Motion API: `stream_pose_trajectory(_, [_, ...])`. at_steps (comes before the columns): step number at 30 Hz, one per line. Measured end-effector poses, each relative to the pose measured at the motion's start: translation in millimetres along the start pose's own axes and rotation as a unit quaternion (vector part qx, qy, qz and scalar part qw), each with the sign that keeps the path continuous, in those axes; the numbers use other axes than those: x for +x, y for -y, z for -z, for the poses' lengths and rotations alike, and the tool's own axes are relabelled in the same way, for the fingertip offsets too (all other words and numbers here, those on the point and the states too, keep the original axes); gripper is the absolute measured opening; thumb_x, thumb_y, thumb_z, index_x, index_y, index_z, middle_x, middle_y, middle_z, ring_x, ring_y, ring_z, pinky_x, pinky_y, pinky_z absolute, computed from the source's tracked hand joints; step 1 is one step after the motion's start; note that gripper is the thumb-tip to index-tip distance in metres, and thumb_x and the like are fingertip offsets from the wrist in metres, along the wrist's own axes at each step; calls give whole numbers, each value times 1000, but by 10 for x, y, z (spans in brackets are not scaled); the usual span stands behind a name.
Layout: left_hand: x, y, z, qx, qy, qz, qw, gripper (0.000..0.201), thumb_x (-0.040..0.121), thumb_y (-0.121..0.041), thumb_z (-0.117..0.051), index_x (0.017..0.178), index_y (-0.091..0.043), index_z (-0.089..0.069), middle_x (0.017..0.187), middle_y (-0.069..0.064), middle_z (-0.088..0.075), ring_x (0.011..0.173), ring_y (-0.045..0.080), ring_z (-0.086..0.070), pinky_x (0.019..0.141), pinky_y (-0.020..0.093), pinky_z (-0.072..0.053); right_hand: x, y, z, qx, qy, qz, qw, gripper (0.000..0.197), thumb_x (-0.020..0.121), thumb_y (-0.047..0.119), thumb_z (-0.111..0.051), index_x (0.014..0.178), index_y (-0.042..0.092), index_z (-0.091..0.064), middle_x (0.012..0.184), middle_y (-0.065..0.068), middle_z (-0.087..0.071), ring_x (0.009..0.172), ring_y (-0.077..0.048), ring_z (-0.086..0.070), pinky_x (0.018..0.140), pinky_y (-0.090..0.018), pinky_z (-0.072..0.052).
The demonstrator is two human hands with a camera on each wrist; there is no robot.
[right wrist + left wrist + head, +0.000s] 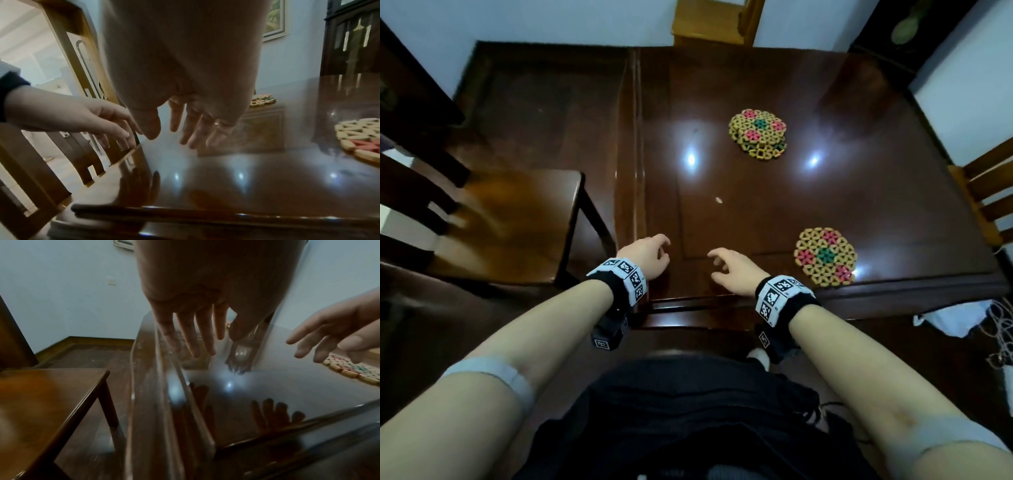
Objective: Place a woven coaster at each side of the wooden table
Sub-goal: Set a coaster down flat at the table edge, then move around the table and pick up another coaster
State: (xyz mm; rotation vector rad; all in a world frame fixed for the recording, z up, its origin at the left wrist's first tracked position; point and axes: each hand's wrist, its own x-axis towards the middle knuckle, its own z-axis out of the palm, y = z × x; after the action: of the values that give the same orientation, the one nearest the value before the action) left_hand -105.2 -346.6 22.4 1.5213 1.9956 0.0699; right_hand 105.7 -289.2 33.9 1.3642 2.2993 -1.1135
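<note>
Two woven coasters lie on the dark glossy wooden table. One coaster sits near the front edge, right of my hands; it shows in the left wrist view and the right wrist view. A far stack of coasters lies mid-table, with at least one more under the top one, and is also seen in the right wrist view. My left hand hovers over the table's front left corner, fingers relaxed and empty. My right hand hovers beside it, fingers spread, holding nothing.
A dark wooden chair stands at the table's left side. Another chair stands at the right side, and a lighter chair back at the far side. White cloth and cords lie on the floor at the right.
</note>
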Motion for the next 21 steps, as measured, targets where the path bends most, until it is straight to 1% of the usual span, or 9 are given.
stream_pose_trajectory(3, [-87,226,91,-4,27,-2,1000,36,93,-30,-45,129,-24,-49,111,-5,-63,95,17,-63,83,37,-55,-34,271,-131,58,11,-22,998,42,94,23,-52,135,20,-46,124,-2,-60,116,-21,-56,101,-35,-44])
stream_pose_trajectory(5, [-107,293,139,-10,31,-9,999,34,93,-30,-45,126,-25,-51,111,-5,-63,93,16,-64,84,37,-56,-57,339,-170,69,13,-39,997,37,94,23,-51,131,19,-52,122,-2,-62,115,-20,-57,96,-28,-43])
stream_pose_trajectory(6, [-96,302,166,-11,28,-16,999,33,93,-30,-45,125,-26,-52,111,-5,-63,93,16,-64,84,37,-56,-59,344,-168,68,11,-47,997,35,95,24,-51,129,20,-54,123,-2,-63,115,-20,-57,94,-27,-42])
stream_pose_trajectory(9, [-22,254,262,-2,23,-34,999,32,93,-30,-45,123,-26,-54,113,-4,-64,95,17,-64,84,38,-56,-46,277,-118,71,-7,-69,995,31,94,25,-51,123,22,-60,126,-3,-63,117,-20,-58,96,-28,-43])
stream_pose_trajectory(14, [186,98,432,47,16,-53,997,30,92,-33,-44,119,-27,-56,115,-4,-65,98,18,-63,78,33,-54,60,64,49,81,-49,-91,991,26,93,23,-50,113,22,-66,122,-5,-66,113,-22,-60,94,-29,-45])
stream_pose_trajectory(18, [420,9,581,107,31,-66,992,30,92,-33,-43,118,-27,-58,113,-4,-65,99,19,-63,76,32,-52,185,-8,172,85,-62,-105,989,25,92,25,-49,111,24,-66,121,-4,-66,111,-21,-60,96,-33,-48])
stream_pose_trajectory(21, [648,-49,681,134,42,-83,987,28,91,-35,-43,113,-28,-59,109,-4,-66,93,20,-64,76,35,-56,272,20,240,77,-71,-121,987,27,93,26,-47,113,25,-65,122,-2,-65,111,-22,-61,94,-37,-50])
